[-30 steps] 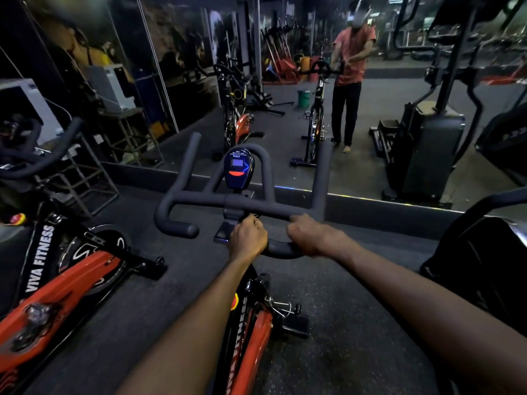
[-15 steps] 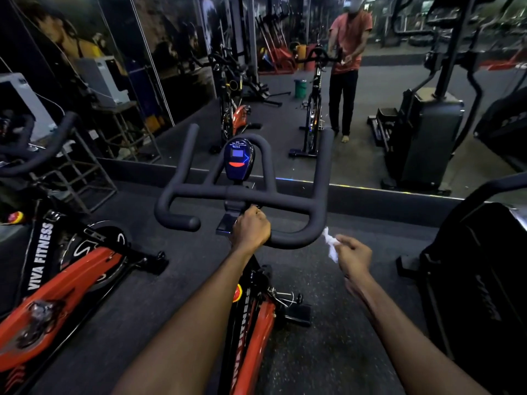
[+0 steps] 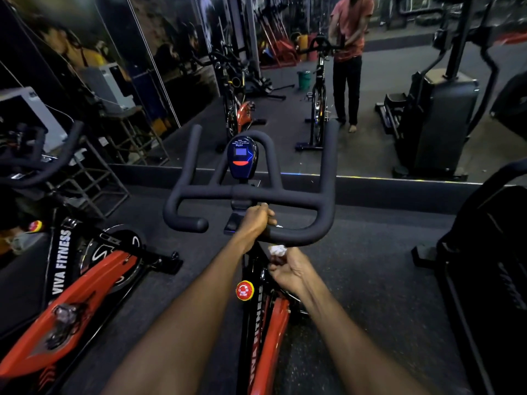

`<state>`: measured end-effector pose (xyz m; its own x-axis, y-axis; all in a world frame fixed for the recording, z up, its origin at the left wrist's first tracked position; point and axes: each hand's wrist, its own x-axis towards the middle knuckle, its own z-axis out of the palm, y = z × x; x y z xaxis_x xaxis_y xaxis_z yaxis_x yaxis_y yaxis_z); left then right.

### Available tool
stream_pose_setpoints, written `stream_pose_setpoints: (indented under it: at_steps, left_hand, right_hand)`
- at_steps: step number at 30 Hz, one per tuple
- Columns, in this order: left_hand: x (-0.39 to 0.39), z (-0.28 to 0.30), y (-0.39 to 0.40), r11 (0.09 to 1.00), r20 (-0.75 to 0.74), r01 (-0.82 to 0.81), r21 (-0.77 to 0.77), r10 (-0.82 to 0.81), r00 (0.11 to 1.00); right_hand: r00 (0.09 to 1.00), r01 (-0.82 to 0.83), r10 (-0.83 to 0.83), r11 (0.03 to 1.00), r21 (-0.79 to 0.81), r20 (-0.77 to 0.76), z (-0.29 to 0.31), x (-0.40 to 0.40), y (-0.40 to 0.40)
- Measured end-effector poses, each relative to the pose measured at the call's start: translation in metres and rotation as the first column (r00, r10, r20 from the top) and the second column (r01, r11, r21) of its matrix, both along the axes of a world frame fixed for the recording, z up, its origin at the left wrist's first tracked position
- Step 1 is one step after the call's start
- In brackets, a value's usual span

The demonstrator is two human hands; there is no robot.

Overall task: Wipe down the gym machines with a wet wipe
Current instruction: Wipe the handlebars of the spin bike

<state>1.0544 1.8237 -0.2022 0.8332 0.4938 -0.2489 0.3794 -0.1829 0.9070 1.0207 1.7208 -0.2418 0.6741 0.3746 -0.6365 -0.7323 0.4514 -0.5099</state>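
Your two forearms are bare, with no sleeve, watch or band in view. Your left hand (image 3: 256,220) sits at twelve o'clock, your right hand (image 3: 291,270) at one o'clock, both ungloved.

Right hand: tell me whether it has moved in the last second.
Yes. The right hand, pinching the wet wipe, has left the handlebar and dropped below it.

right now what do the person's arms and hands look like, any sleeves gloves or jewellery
Both forearms are bare up to the frame edge: no sleeves in view. The left hand and right hand have no gloves, and no watch, bands or rings show. No cables or markings are visible.
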Motion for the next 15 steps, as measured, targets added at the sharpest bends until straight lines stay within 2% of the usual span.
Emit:
stream_pose_setpoints:
  at_steps: [4, 8, 12, 15]
  left_hand:
    - [-0.001, 0.007, 0.009, 0.988, 0.093, -0.063, -0.144, 0.077, 0.993]
    - [-0.004, 0.013, 0.013, 0.975, 0.176, -0.146, -0.170, 0.175, 0.969]
    - [-0.011, 0.020, 0.014, 0.985, 0.197, -0.104, -0.136, 0.130, 0.972]
    - [-0.014, 0.015, 0.013, 0.992, 0.219, -0.074, -0.101, 0.095, 0.971]
  right_hand:
    - [0.988, 0.096, -0.068, 0.971, 0.219, -0.136, 0.006, -0.003, 0.041]
    - [0.985, 0.137, -0.094, 0.935, 0.328, -0.142, 0.017, -0.011, 0.053]
    - [0.979, 0.179, -0.132, 0.923, 0.341, -0.156, 0.007, -0.013, 0.043]
    - [0.976, 0.189, -0.147, 0.940, 0.285, -0.161, 0.004, -0.007, 0.046]
